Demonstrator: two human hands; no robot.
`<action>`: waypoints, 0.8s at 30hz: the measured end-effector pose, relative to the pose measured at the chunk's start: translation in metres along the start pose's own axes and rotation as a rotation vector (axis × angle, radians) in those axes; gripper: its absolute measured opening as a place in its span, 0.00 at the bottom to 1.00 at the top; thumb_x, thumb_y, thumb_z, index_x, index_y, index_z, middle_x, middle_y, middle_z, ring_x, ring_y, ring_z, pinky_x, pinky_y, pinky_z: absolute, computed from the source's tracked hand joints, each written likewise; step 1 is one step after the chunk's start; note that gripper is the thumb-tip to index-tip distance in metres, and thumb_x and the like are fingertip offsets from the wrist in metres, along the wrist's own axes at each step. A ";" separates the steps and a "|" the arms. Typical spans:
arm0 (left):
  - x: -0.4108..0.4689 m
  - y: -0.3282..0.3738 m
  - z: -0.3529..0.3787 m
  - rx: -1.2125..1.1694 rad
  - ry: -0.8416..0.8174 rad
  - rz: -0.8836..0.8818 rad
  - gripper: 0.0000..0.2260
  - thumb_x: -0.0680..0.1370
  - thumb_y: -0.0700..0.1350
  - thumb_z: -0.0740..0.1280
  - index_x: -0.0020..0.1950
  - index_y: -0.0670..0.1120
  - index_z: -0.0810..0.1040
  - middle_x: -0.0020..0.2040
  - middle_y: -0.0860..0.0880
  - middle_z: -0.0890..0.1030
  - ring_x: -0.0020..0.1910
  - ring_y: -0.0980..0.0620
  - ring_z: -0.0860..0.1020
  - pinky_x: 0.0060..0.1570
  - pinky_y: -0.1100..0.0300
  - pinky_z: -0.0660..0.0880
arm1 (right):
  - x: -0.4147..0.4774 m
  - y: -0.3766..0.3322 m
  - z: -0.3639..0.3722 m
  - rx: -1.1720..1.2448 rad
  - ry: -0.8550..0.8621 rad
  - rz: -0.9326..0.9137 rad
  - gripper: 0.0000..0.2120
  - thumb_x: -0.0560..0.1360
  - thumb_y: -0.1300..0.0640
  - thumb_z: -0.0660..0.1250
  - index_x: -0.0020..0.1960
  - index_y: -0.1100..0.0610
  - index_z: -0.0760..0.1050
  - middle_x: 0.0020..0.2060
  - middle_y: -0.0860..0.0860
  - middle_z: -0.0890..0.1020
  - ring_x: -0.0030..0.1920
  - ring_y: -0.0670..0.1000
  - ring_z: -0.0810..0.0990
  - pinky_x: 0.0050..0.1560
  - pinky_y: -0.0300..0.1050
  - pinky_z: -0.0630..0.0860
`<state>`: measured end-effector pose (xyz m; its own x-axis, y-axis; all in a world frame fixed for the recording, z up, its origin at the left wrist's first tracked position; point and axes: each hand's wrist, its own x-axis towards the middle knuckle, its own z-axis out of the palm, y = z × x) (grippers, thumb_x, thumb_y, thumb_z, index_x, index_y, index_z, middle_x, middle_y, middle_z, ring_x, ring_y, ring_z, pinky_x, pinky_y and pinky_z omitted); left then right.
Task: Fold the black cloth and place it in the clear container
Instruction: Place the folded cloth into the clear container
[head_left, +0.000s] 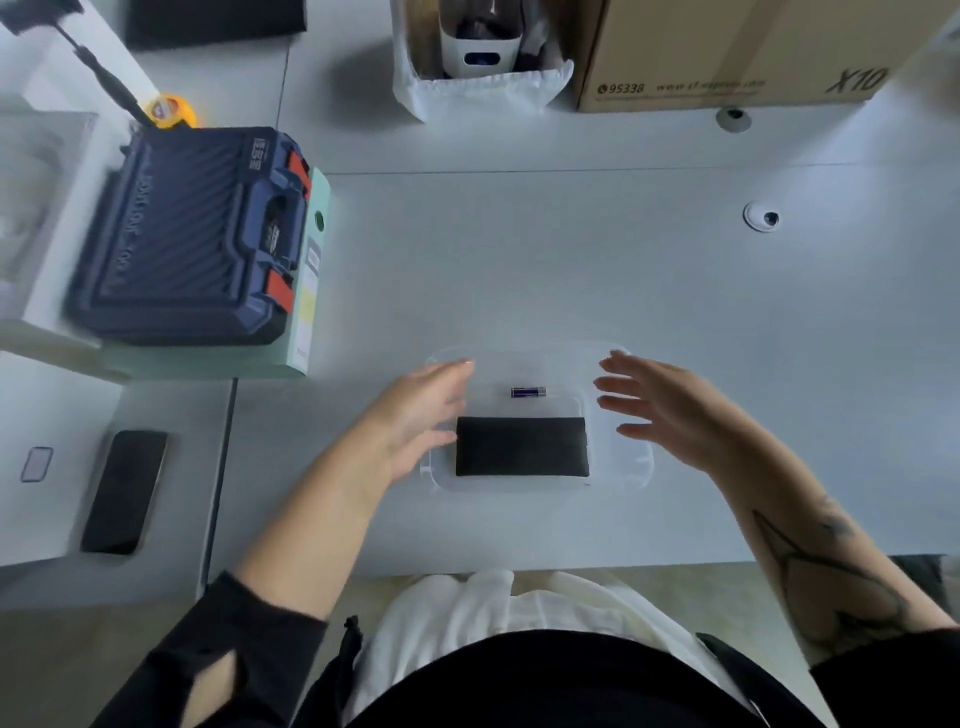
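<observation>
The black cloth (522, 447) lies folded into a flat rectangle inside the clear container (631, 467), toward its near side. A small purple battery (528, 392) lies in the container just beyond the cloth. My left hand (415, 415) hovers at the container's left edge, fingers spread, holding nothing. Over the container's right edge is my right hand (660, 405), also open and empty. Neither hand touches the cloth.
A dark blue tool case (192, 234) sits on a pale green box at the left. A black phone (124, 491) lies at the near left. A cardboard box (737, 52) and a white bag (478, 88) stand at the back. The table's front edge runs just below the container.
</observation>
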<state>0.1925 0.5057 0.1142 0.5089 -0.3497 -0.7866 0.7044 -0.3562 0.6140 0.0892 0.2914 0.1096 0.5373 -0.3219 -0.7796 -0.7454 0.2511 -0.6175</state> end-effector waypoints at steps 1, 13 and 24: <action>-0.007 0.002 -0.009 -0.029 0.029 0.051 0.15 0.79 0.47 0.62 0.66 0.48 0.72 0.66 0.44 0.75 0.60 0.49 0.76 0.58 0.51 0.71 | -0.004 0.000 -0.007 0.039 0.000 -0.021 0.15 0.77 0.48 0.61 0.60 0.53 0.75 0.60 0.53 0.80 0.55 0.51 0.80 0.58 0.52 0.73; -0.004 -0.052 -0.041 -0.133 0.091 -0.068 0.27 0.80 0.56 0.55 0.77 0.47 0.59 0.77 0.44 0.63 0.74 0.46 0.64 0.71 0.44 0.61 | 0.002 0.056 -0.026 0.225 0.017 0.103 0.21 0.79 0.46 0.55 0.65 0.58 0.72 0.57 0.51 0.80 0.55 0.51 0.77 0.55 0.52 0.73; -0.015 -0.031 0.017 -0.044 -0.078 -0.025 0.24 0.82 0.55 0.46 0.76 0.48 0.59 0.75 0.46 0.65 0.71 0.52 0.66 0.55 0.61 0.63 | -0.002 0.054 -0.028 0.230 0.079 0.086 0.19 0.80 0.45 0.53 0.62 0.56 0.72 0.49 0.49 0.77 0.47 0.49 0.74 0.39 0.43 0.69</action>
<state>0.1544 0.5074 0.1082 0.4518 -0.4085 -0.7931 0.7383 -0.3279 0.5894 0.0365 0.2800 0.0808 0.4370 -0.3586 -0.8249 -0.6727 0.4786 -0.5643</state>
